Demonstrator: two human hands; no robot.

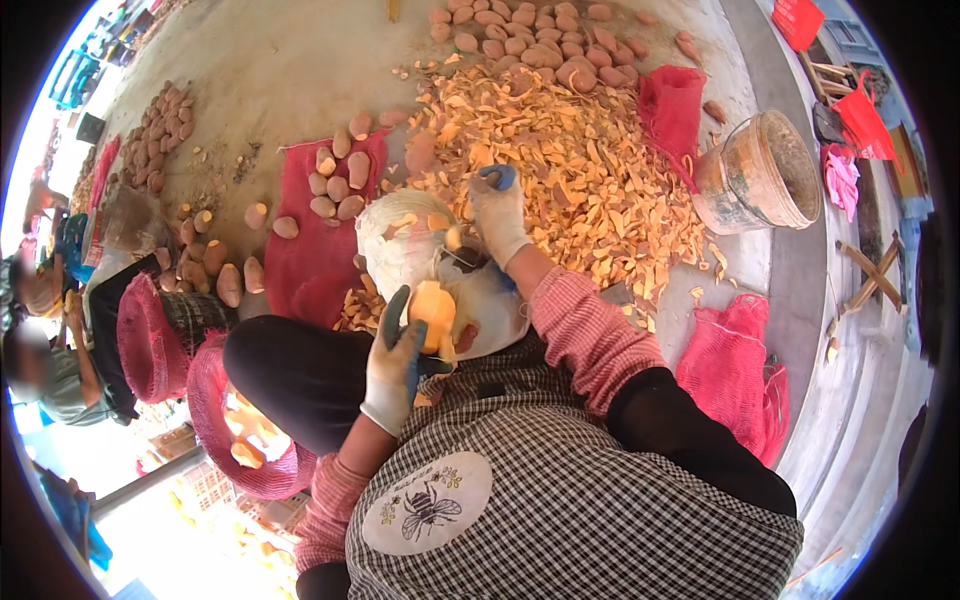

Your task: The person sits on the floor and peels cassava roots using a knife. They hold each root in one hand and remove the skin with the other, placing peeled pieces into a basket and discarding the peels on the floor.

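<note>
A peeled orange sweet potato [433, 316] is held in my gloved left hand [397, 360], above my lap. My gloved right hand [496, 206] is closed over the near left part of the peel heap [570, 180]; whether it grips a tool cannot be made out. Between my hands lies a white plastic-wrapped bundle [401, 240] with bits of peel on it. Just left of it, unpeeled sweet potatoes [337, 187] rest on a red mesh sack [304, 262].
More sweet potatoes [540, 45] are piled beyond the peels. A dirty bucket [757, 176] stands at the right, near red mesh sacks [727, 367]. By my left knee, an open mesh sack [251, 442] contains orange pieces. Another person [67, 375] sits at the far left.
</note>
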